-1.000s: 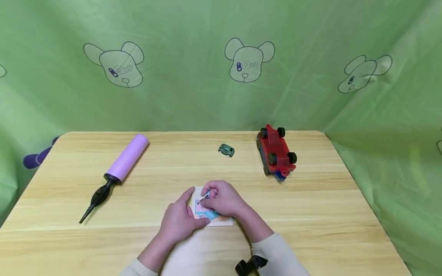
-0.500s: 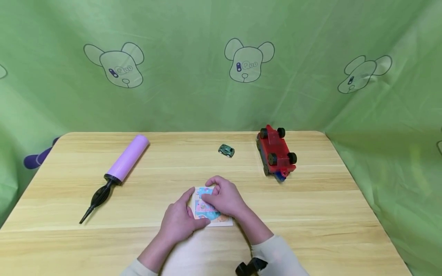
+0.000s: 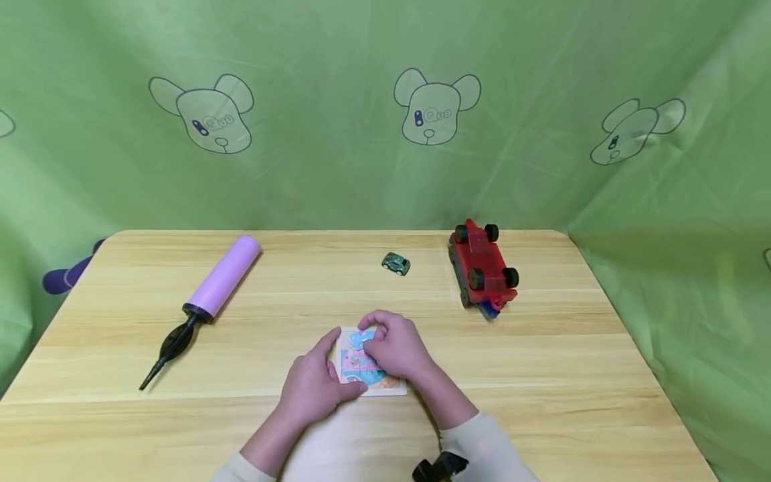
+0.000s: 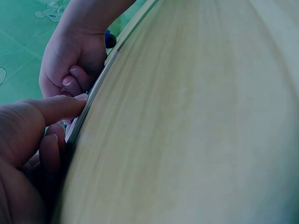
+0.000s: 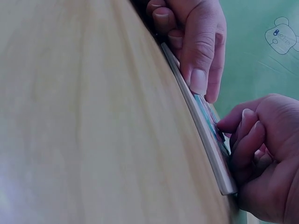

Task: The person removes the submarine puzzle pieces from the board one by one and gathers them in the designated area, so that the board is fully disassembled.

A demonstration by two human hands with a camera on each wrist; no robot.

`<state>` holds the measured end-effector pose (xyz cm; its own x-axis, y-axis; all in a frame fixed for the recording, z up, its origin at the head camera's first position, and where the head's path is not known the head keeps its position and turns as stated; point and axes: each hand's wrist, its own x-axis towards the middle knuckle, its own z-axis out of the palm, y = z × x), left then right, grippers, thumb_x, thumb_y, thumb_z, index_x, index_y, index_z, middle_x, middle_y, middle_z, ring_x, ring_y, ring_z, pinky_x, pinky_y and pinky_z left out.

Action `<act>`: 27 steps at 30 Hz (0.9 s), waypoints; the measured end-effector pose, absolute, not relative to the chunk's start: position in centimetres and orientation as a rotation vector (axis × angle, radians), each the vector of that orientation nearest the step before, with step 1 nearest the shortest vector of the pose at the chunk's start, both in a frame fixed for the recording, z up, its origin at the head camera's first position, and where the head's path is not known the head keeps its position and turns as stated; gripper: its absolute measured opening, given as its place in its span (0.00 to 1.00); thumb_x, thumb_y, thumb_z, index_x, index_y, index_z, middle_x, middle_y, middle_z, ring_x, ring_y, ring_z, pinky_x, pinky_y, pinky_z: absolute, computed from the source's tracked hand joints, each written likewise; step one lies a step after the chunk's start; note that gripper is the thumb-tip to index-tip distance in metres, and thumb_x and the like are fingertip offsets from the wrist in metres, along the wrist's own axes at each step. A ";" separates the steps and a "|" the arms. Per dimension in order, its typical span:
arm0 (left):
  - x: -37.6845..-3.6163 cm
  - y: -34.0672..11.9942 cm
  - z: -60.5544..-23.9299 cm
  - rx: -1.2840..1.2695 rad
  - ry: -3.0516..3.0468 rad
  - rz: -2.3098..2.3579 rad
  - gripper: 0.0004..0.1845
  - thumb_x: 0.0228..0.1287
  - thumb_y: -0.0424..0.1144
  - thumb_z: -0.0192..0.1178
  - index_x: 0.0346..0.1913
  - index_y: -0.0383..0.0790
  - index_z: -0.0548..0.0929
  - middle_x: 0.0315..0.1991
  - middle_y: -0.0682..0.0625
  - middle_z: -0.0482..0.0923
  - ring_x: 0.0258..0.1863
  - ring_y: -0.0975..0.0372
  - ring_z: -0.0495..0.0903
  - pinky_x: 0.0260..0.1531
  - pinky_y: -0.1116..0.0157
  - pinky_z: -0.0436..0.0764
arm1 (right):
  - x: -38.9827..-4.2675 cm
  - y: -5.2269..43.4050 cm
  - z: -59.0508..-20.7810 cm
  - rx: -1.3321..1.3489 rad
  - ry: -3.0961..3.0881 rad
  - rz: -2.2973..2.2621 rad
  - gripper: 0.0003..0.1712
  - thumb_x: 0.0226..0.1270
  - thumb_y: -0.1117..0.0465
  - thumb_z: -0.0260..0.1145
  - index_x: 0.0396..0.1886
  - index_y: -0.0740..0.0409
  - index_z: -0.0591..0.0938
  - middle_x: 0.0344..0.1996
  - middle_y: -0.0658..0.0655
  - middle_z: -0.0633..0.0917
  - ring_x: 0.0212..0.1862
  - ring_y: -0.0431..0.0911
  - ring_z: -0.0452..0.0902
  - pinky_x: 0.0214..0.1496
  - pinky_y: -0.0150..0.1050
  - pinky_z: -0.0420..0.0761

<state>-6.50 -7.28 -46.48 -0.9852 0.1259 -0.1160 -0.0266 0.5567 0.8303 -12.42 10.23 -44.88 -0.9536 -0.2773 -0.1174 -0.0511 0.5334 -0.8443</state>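
Observation:
A small jigsaw puzzle (image 3: pixel 352 375) in a white frame lies on the table, its picture blue, pink and orange. My left hand (image 3: pixel 313 385) holds the frame at its left side, thumb over the near edge and index finger at the far left corner. My right hand (image 3: pixel 397 345) covers the puzzle's right part. Its thumb and index finger are at a light-blue puzzle piece (image 3: pixel 357 340) near the far edge, the other fingers curled. In the right wrist view a fingertip of the right hand (image 5: pixel 261 154) meets the puzzle's surface, while the left thumb rests on its rim.
A purple hand pump (image 3: pixel 223 278) with a black nozzle lies at the left. Beyond the puzzle stands a small green toy car (image 3: pixel 395 263). A red toy vehicle (image 3: pixel 482 261) with black wheels lies at the back right. Green printed cloth (image 3: pixel 337 181) hangs behind the table.
The tilted piece in my right hand has come down flat at the puzzle's far edge. The right fingers have spread and shifted slightly right. My left hand has stayed in place.

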 end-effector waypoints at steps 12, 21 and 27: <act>-6.5 -7.2 -46.4 0.083 2.640 1.390 0.55 0.42 0.46 0.81 0.74 0.34 0.65 0.15 0.56 0.72 0.13 0.65 0.71 0.13 0.66 0.68 | -11.1 10.5 -45.7 -0.265 2.702 -1.322 0.18 0.52 0.57 0.80 0.40 0.54 0.83 0.13 0.47 0.73 0.14 0.39 0.65 0.17 0.32 0.64; -6.5 -7.3 -46.4 0.078 2.627 1.401 0.55 0.42 0.46 0.81 0.74 0.34 0.64 0.15 0.56 0.72 0.13 0.64 0.71 0.13 0.66 0.68 | -11.4 10.4 -45.4 -0.229 2.678 -1.327 0.13 0.54 0.63 0.78 0.38 0.57 0.85 0.13 0.48 0.73 0.15 0.38 0.66 0.17 0.31 0.65; -6.6 -7.3 -46.4 0.083 2.640 1.395 0.55 0.42 0.46 0.82 0.74 0.34 0.64 0.16 0.56 0.72 0.14 0.65 0.71 0.13 0.66 0.68 | -11.4 10.9 -44.9 -0.255 2.598 -1.368 0.14 0.57 0.69 0.70 0.44 0.56 0.87 0.11 0.48 0.72 0.13 0.39 0.65 0.15 0.30 0.63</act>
<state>-6.58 -7.29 -46.44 -0.9866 0.1206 -0.1104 -0.0232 0.5650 0.8247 -11.44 10.93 -44.91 -0.9663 -0.2408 -0.0905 -0.0617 0.5584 -0.8272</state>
